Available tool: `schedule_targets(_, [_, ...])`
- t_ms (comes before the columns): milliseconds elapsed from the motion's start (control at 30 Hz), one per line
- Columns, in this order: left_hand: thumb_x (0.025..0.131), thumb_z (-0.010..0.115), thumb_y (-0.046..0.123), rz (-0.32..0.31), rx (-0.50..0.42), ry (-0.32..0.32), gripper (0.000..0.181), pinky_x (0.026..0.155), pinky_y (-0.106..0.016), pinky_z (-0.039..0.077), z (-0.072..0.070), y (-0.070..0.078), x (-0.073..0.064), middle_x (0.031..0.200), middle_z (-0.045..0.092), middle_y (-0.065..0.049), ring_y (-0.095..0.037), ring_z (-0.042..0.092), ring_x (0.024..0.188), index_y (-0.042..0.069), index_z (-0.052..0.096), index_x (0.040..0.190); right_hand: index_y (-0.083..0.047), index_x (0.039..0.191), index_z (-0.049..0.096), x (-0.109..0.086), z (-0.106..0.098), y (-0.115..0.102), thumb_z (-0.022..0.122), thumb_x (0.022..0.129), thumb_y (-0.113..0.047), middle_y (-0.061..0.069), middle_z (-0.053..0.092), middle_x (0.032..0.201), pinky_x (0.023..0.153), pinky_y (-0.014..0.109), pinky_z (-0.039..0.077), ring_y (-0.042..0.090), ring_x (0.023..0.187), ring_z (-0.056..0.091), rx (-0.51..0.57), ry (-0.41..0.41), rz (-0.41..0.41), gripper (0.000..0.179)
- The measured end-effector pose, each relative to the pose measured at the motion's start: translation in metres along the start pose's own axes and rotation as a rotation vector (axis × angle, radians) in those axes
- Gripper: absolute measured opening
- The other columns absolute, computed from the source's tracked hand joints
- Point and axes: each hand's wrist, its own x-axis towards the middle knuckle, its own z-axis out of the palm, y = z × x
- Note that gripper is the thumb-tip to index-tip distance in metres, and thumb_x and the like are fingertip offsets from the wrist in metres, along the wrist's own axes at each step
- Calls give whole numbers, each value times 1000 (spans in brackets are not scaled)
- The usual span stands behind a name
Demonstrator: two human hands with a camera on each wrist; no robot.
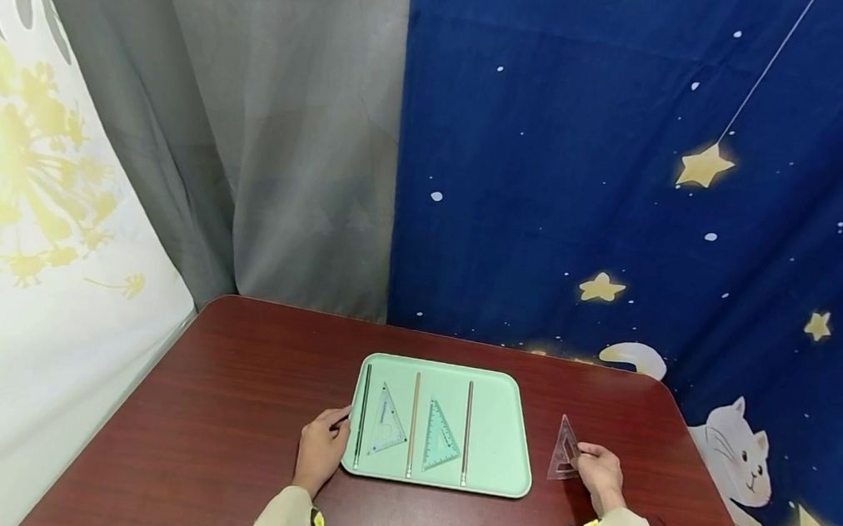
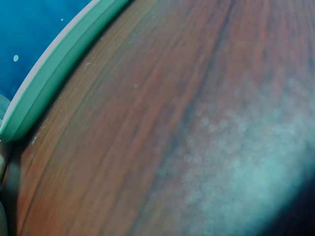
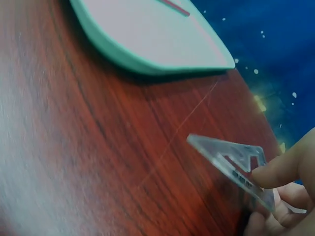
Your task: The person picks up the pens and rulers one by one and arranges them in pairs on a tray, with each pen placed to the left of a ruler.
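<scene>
A clear set square is pinched between the thumb and fingers of my right hand, to the right of the tray. In the right wrist view this set square is tilted above the table. My left hand grips the left rim of the pale green tray. On the tray, from left to right, lie a dark pencil, a clear set square, a light wood pencil, a greenish set square and a reddish-brown pencil.
The tray stands on a dark red-brown wooden table with rounded back corners. Behind it hang a grey curtain and a blue starry curtain. A white patterned cloth hangs at the left.
</scene>
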Motion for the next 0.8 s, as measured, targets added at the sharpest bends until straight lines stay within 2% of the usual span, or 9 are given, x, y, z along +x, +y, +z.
schedule_targets(67, [91, 60, 6, 2, 0, -1, 27, 58, -20, 43, 0, 0, 0, 105, 70, -8, 0, 49, 56, 6, 69, 117, 13, 120, 55, -2, 1, 0, 58, 80, -1, 20, 66, 93, 61, 27, 45, 17, 72, 58, 82, -18, 20, 43])
schedule_targets(167, [92, 60, 6, 1, 2, -2, 27, 59, -20, 44, 0, 1, 0, 105, 70, -8, 0, 52, 59, 6, 69, 117, 15, 123, 51, -5, 2, -1, 59, 81, 0, 7, 64, 83, 56, 24, 48, 9, 65, 54, 220, -63, 55, 45])
schedule_targets(333, [92, 60, 7, -2, 8, -3, 27, 58, -20, 44, 0, 1, 0, 106, 70, -8, 0, 51, 59, 6, 69, 118, 16, 128, 44, -11, 4, -4, 58, 84, 0, -4, 60, 72, 55, 19, 48, 8, 64, 54, 385, -138, 90, 49])
schedule_targets(667, [92, 59, 6, -8, -4, -9, 28, 55, -20, 41, -1, 1, 0, 108, 69, -11, -2, 47, 52, 6, 68, 118, 12, 133, 45, -20, 4, -15, 54, 87, -1, -5, 61, 74, 59, 18, 47, 5, 65, 53, 469, -224, 105, 50])
schedule_targets(800, [92, 59, 7, -9, 8, -11, 28, 56, -20, 42, -1, 1, 0, 108, 69, -10, -1, 49, 56, 6, 68, 119, 11, 135, 43, -21, 4, -20, 54, 88, -2, -4, 60, 76, 59, 17, 47, 4, 66, 53, 498, -247, 106, 50])
